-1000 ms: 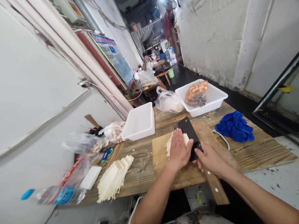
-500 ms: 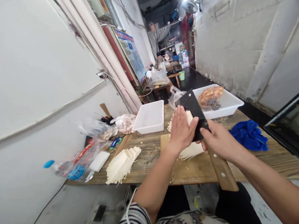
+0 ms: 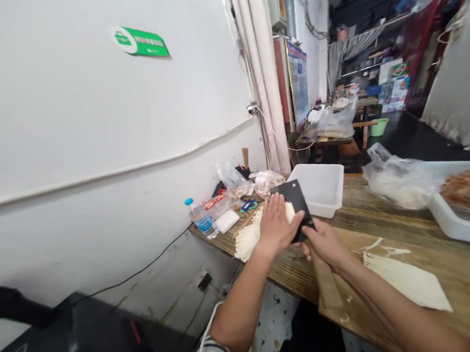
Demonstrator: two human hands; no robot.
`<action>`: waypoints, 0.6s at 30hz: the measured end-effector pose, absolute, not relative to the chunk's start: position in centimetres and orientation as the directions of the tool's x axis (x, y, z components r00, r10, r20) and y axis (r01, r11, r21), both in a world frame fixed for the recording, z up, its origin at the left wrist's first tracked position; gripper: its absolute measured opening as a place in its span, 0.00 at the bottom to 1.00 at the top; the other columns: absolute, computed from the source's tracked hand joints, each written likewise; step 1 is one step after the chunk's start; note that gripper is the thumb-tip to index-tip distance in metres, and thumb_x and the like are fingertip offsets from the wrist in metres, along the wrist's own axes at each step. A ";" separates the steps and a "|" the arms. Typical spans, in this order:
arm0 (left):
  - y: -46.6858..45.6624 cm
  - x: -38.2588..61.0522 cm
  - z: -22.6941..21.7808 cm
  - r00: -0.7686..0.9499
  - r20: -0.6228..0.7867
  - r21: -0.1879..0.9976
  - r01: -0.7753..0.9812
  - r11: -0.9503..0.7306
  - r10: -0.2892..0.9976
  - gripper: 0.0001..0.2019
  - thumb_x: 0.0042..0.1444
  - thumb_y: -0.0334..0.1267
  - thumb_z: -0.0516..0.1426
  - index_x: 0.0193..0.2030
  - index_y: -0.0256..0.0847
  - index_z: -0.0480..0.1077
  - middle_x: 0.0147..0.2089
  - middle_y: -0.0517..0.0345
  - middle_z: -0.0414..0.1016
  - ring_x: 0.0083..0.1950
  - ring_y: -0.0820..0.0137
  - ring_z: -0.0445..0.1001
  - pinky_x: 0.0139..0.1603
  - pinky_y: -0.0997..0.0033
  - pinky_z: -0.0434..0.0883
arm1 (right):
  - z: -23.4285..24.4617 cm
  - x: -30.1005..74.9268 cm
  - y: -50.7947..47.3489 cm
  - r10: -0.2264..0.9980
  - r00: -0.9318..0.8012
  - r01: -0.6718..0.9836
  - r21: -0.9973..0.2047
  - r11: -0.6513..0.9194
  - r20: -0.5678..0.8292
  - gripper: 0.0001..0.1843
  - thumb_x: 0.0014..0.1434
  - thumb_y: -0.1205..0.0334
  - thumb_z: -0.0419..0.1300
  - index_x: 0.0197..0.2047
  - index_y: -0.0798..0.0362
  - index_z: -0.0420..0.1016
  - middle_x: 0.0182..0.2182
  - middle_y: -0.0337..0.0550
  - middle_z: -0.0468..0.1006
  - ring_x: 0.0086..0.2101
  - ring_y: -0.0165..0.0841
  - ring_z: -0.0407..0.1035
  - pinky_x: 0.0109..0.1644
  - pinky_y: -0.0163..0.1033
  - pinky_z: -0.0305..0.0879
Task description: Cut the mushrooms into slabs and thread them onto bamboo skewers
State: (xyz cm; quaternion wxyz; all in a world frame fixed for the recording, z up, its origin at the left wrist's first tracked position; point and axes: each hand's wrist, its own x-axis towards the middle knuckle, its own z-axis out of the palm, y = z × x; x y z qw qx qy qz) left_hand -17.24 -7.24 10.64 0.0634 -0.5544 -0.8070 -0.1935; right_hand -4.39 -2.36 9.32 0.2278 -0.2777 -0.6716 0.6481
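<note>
My right hand [image 3: 324,241] is closed round the handle of a black cleaver [image 3: 294,202], its blade raised flat above the table. On the blade lie pale cut strips [image 3: 290,212]. My left hand [image 3: 276,225] lies flat with fingers stretched out, pressing those strips against the blade. Just beyond and below the hands, a fanned pile of the same pale strips [image 3: 246,238] rests on the wooden table [image 3: 363,208]. A flat pale sheet [image 3: 406,280] stays on the cutting board [image 3: 452,269] to my right.
A white empty tub [image 3: 320,187] stands behind the cleaver. A water bottle [image 3: 200,219], a white block [image 3: 227,220], scissors [image 3: 247,205] and plastic bags line the wall side. A clear bag [image 3: 400,178] and a second white tub [image 3: 455,209] sit at the right.
Both hands lifted the cleaver with the cut strips off the cutting board and carried it left, over the strip pile. My view has swung left toward the wall.
</note>
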 end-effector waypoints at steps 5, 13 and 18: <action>-9.7 -24.7 5.6 -0.544 0.141 0.198 0.834 0.514 0.827 0.39 0.64 0.58 0.36 0.69 0.23 0.49 0.72 0.39 0.48 0.74 0.59 0.44 0.73 0.57 0.42 | 6.0 -12.3 -4.1 0.535 -0.817 0.168 -0.977 -0.135 -0.215 0.16 0.68 0.51 0.51 0.42 0.56 0.69 0.26 0.34 0.70 0.20 0.22 0.61 0.23 0.30 0.63; -9.4 -27.1 -0.1 -0.616 0.036 0.220 0.773 0.595 0.787 0.40 0.65 0.58 0.32 0.69 0.24 0.51 0.72 0.38 0.48 0.73 0.57 0.46 0.72 0.56 0.45 | 3.9 -13.3 -2.8 0.527 -0.801 0.280 -0.956 -0.087 -0.283 0.16 0.67 0.50 0.53 0.41 0.56 0.69 0.26 0.34 0.70 0.20 0.23 0.62 0.23 0.31 0.64; -9.0 -27.3 0.1 -0.626 0.016 0.180 0.769 0.613 0.780 0.39 0.64 0.59 0.34 0.67 0.25 0.55 0.70 0.39 0.53 0.72 0.56 0.51 0.71 0.53 0.48 | 6.8 -6.3 -0.5 0.651 -0.744 0.262 -0.962 0.079 -0.150 0.08 0.65 0.58 0.51 0.38 0.53 0.63 0.18 0.31 0.68 0.15 0.27 0.62 0.18 0.32 0.58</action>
